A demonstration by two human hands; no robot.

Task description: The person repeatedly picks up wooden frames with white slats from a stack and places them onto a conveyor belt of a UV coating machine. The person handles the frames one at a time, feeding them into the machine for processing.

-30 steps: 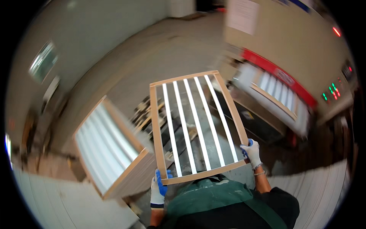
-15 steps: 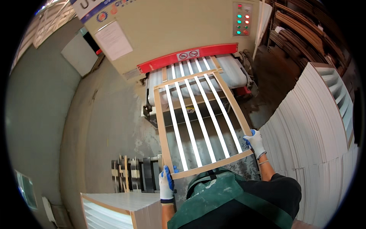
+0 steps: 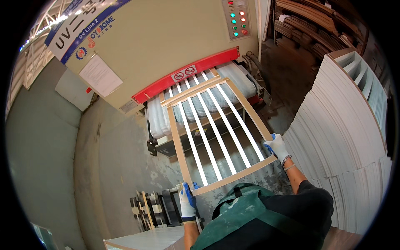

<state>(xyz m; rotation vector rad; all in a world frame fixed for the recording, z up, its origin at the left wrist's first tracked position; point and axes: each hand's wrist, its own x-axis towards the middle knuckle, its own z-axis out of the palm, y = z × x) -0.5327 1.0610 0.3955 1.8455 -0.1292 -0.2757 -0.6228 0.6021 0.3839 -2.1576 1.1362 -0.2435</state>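
Both gloved hands grip the near corners of a slatted wooden frame [image 3: 217, 135], which has bare brown rails and several white slats. My left hand [image 3: 188, 201] closes round its near left corner. My right hand [image 3: 276, 148] closes on the right rail just above the near right corner. The frame's far end lies over the pale conveyor belt [image 3: 239, 83], while its near part hangs in front of the belt. Just beyond, a second slatted frame [image 3: 191, 91] lies on the belt, its far part hidden under the machine's red guard bar [image 3: 156, 85].
Tall stacks of white slatted panels [image 3: 333, 125] stand close on my right. Another white stack [image 3: 146, 239] is at the lower left, near a black roller rack [image 3: 156, 208]. A beige machine [image 3: 166, 37] with a lit control panel [image 3: 237, 21] rises ahead.
My view has turned. The second frame's near rail now shows separately, just beyond the held frame's far rail. Both hands keep their grip on the near corners.
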